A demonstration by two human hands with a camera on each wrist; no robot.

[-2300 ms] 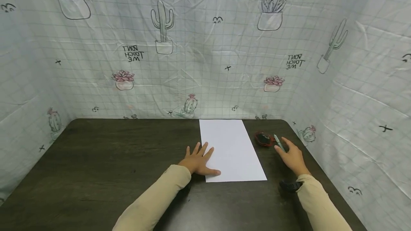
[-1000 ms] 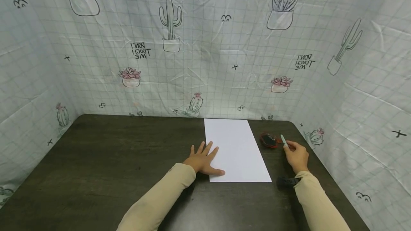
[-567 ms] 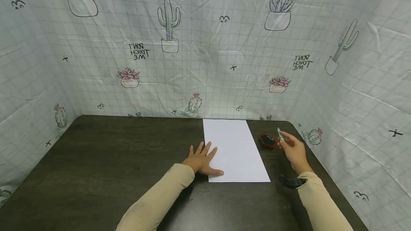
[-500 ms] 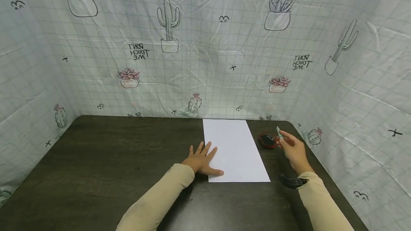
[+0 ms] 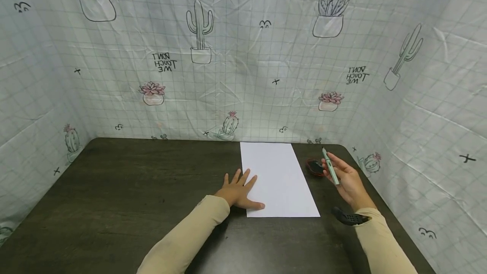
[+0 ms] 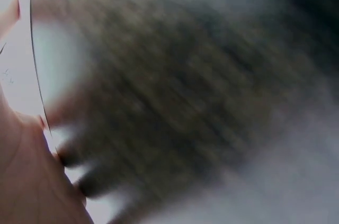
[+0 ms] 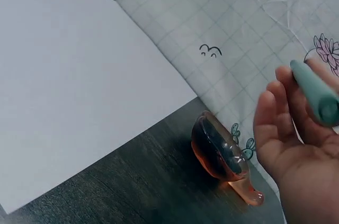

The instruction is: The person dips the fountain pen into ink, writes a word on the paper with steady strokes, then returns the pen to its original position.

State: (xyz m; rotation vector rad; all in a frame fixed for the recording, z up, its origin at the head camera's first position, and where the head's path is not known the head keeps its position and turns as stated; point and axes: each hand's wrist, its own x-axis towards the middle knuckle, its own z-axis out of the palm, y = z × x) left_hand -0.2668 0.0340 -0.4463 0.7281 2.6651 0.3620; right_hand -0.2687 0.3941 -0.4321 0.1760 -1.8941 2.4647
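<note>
My left hand (image 5: 237,191) lies with spread fingers on the left edge of a blank white sheet of paper (image 5: 281,176). The left wrist view catches part of that hand (image 6: 32,171); much of the rest is blurred. In my right hand (image 5: 348,183) is a light green pen (image 5: 330,167), pinched between thumb and fingers, its dark tip pointing up and away. In the right wrist view the pen (image 7: 320,94) appears end-on above the curled fingers. Just beyond this hand sits a small amber see-through bowl (image 7: 220,147) with a stub handle and dark contents.
The dark wooden table (image 5: 133,185) extends far to the left of the paper. A cloth (image 5: 243,62) printed with cacti and a grid hangs at the back and both sides. A black wrist strap (image 5: 350,217) sits at my right wrist.
My right hand has taken hold of the pen beside the bowl, lifted it and tilted it toward the paper side. My left hand has stayed on the sheet.
</note>
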